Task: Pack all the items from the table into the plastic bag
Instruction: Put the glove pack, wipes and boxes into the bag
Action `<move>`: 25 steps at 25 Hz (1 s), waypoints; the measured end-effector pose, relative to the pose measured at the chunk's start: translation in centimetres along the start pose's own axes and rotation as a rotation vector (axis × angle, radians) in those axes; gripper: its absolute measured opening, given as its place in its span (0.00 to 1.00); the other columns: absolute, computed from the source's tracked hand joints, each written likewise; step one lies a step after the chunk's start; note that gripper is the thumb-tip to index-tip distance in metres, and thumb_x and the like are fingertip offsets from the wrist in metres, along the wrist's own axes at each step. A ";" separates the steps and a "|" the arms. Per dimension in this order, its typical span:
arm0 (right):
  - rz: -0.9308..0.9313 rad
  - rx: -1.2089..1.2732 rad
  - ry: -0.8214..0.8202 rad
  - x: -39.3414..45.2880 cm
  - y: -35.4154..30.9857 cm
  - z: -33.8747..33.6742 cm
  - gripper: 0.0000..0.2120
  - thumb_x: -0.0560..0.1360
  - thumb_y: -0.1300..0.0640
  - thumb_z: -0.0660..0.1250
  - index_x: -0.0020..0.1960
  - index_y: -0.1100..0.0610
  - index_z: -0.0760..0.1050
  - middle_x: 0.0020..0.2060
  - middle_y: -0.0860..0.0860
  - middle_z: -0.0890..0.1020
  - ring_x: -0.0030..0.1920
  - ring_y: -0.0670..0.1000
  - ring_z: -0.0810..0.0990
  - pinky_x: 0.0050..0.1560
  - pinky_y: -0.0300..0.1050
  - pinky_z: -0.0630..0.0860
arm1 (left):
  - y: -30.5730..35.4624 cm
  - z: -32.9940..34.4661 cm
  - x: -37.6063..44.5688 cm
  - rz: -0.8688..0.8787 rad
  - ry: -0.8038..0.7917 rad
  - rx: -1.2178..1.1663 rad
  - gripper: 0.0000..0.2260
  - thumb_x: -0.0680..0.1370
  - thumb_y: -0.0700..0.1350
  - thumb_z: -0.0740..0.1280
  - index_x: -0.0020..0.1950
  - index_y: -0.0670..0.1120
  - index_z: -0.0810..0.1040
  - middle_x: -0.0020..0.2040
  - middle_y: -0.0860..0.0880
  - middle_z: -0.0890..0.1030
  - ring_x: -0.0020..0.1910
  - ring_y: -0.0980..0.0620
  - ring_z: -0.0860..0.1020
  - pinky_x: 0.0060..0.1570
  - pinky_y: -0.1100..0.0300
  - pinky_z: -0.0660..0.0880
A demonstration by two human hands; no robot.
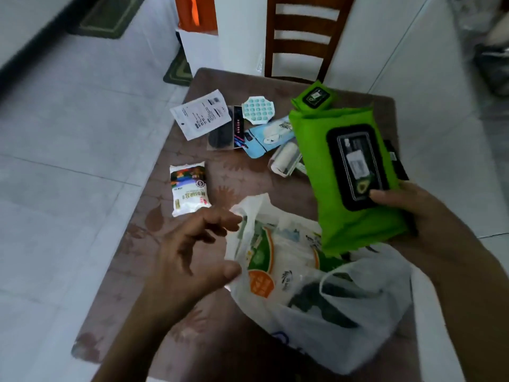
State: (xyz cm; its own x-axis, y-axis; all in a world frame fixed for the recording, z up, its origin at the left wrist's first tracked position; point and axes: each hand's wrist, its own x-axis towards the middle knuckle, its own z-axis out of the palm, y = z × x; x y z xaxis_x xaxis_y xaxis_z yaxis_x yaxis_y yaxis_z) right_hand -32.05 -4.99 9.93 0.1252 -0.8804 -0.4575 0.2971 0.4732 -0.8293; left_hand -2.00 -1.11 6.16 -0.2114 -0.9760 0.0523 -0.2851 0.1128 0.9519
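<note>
**Me:** White floor tiles all round, a wooden chair (303,37) at the far side, and a brown patterned desk (248,177) below me with the white plastic bag (316,299) lying at its near edge, mouth towards me, a printed packet already inside.

**Partner:** What's in play?

**Me:** My right hand (413,213) holds the big green wipes pack (349,175) tilted just above the bag's mouth. Fingers wrapped round its lower end, thumb pressed on the black lid.

**Partner:** And the left?

**Me:** My left hand (198,252) hovers beside the bag's left handle, fingers spread and loosely bent, gripping nothing. Fingertips (234,219) right at the plastic; touching or not, I can't tell.

**Partner:** Risks?

**Me:** The mouth looks slack. If I don't hold it open, I reckon the pack catches the rim and shoves the bag along the desk. It's bulky too, so it could slip from a grip on one end.

**Partner:** Left to pack?

**Me:** Plenty: a small white packet (188,188), a white flat pouch (201,114), a teal bubble toy (256,110), a smaller green wipes pack (314,96), and more.
</note>
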 end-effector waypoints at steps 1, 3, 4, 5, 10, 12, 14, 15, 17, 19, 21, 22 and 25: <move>0.011 -0.043 -0.035 -1.9 0.2 -0.4 0.30 0.47 0.53 0.85 0.49 0.55 0.85 0.48 0.58 0.86 0.46 0.58 0.86 0.39 0.48 0.83 | 0.1 0.5 -0.3 0.031 -0.041 0.111 0.24 0.68 0.64 0.70 0.59 0.52 0.78 0.54 0.55 0.81 0.53 0.54 0.79 0.48 0.67 0.74; 0.066 -0.153 -0.094 -3.7 1.0 -0.7 0.31 0.49 0.57 0.84 0.52 0.52 0.85 0.50 0.58 0.85 0.47 0.59 0.86 0.40 0.46 0.83 | -0.1 1.9 -0.1 0.068 0.039 0.217 0.21 0.69 0.57 0.72 0.60 0.53 0.78 0.50 0.56 0.82 0.48 0.56 0.80 0.45 0.64 0.75; 0.099 -0.193 -0.132 -4.0 1.6 -0.6 0.31 0.53 0.56 0.83 0.56 0.51 0.83 0.53 0.57 0.85 0.49 0.59 0.85 0.42 0.48 0.83 | 0.1 2.5 0.1 0.020 0.120 0.149 0.16 0.71 0.52 0.72 0.57 0.50 0.80 0.46 0.53 0.83 0.43 0.55 0.81 0.42 0.61 0.77; 0.138 -0.235 -0.156 -4.0 2.1 0.0 0.30 0.57 0.56 0.82 0.59 0.50 0.82 0.54 0.57 0.85 0.51 0.59 0.85 0.45 0.50 0.83 | 0.2 2.8 0.4 -0.066 0.184 -0.021 0.11 0.73 0.47 0.71 0.54 0.46 0.81 0.42 0.50 0.84 0.39 0.54 0.81 0.39 0.59 0.78; 0.202 -0.499 -0.094 0.0 4.2 5.0 0.21 0.72 0.59 0.73 0.64 0.51 0.77 0.50 0.54 0.85 0.43 0.54 0.86 0.33 0.44 0.80 | 0.5 1.8 -0.2 -0.184 0.115 -0.465 0.08 0.74 0.36 0.68 0.51 0.40 0.82 0.42 0.44 0.84 0.38 0.52 0.81 0.36 0.62 0.76; 0.142 -0.672 -0.064 1.2 4.5 7.0 0.22 0.71 0.52 0.73 0.64 0.46 0.75 0.50 0.52 0.83 0.43 0.53 0.85 0.32 0.44 0.79 | 0.6 1.8 -0.4 -0.191 0.043 -0.490 0.15 0.73 0.36 0.67 0.59 0.41 0.81 0.50 0.40 0.84 0.47 0.46 0.82 0.42 0.59 0.79; 0.116 -0.745 -0.115 1.0 4.7 8.0 0.22 0.69 0.47 0.74 0.62 0.44 0.76 0.49 0.51 0.84 0.44 0.52 0.85 0.37 0.47 0.81 | 0.8 1.5 -0.3 -0.207 0.001 -0.560 0.20 0.71 0.35 0.64 0.63 0.42 0.79 0.55 0.40 0.83 0.54 0.42 0.81 0.49 0.53 0.81; 0.139 -0.731 -0.136 0.7 4.8 8.1 0.21 0.68 0.47 0.74 0.61 0.43 0.77 0.49 0.50 0.84 0.45 0.51 0.85 0.42 0.51 0.83 | 0.9 1.3 -0.3 -0.205 -0.016 -0.591 0.22 0.70 0.34 0.64 0.64 0.43 0.78 0.57 0.41 0.83 0.56 0.41 0.81 0.52 0.52 0.80; 0.129 -0.756 -0.116 0.2 5.2 8.3 0.16 0.70 0.49 0.73 0.57 0.44 0.78 0.46 0.48 0.84 0.44 0.50 0.85 0.47 0.53 0.83 | 0.8 0.9 0.0 -0.201 -0.041 -0.623 0.25 0.68 0.36 0.67 0.65 0.41 0.77 0.58 0.40 0.82 0.58 0.41 0.80 0.52 0.52 0.80; -0.019 -0.974 0.069 0.7 6.1 8.5 0.13 0.73 0.50 0.69 0.57 0.45 0.76 0.44 0.44 0.81 0.43 0.46 0.82 0.46 0.46 0.81 | 0.7 1.0 0.2 -0.214 -0.066 -0.643 0.28 0.65 0.40 0.68 0.66 0.41 0.77 0.59 0.40 0.82 0.59 0.40 0.80 0.53 0.49 0.80; -0.158 -1.158 0.210 1.5 7.6 10.0 0.16 0.75 0.47 0.66 0.60 0.50 0.73 0.44 0.45 0.79 0.45 0.46 0.79 0.47 0.43 0.75 | 0.6 1.4 0.4 -0.213 -0.079 -0.653 0.27 0.64 0.40 0.67 0.64 0.44 0.79 0.59 0.42 0.83 0.58 0.41 0.80 0.53 0.48 0.80; -0.218 -1.234 0.226 1.6 8.8 10.8 0.16 0.76 0.47 0.63 0.60 0.52 0.70 0.43 0.46 0.78 0.45 0.48 0.78 0.46 0.42 0.72 | 0.5 1.5 0.5 -0.212 -0.085 -0.658 0.26 0.65 0.38 0.66 0.63 0.45 0.81 0.58 0.42 0.83 0.57 0.41 0.81 0.52 0.49 0.80; -0.274 -1.454 0.133 2.3 12.1 11.8 0.13 0.78 0.46 0.59 0.58 0.51 0.68 0.42 0.46 0.76 0.46 0.50 0.80 0.44 0.41 0.69 | 0.6 1.3 0.8 -0.187 -0.117 -0.684 0.25 0.69 0.32 0.58 0.62 0.45 0.80 0.57 0.42 0.84 0.57 0.43 0.81 0.50 0.54 0.81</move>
State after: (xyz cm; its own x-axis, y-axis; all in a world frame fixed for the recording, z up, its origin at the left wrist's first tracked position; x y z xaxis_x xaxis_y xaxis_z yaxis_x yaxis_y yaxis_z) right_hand -16.95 -1.65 2.63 0.1135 -0.9739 -0.1968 -0.8969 -0.0152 -0.4420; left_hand -3.57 -1.55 6.41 -0.3264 -0.9368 -0.1262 0.3150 -0.2337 0.9199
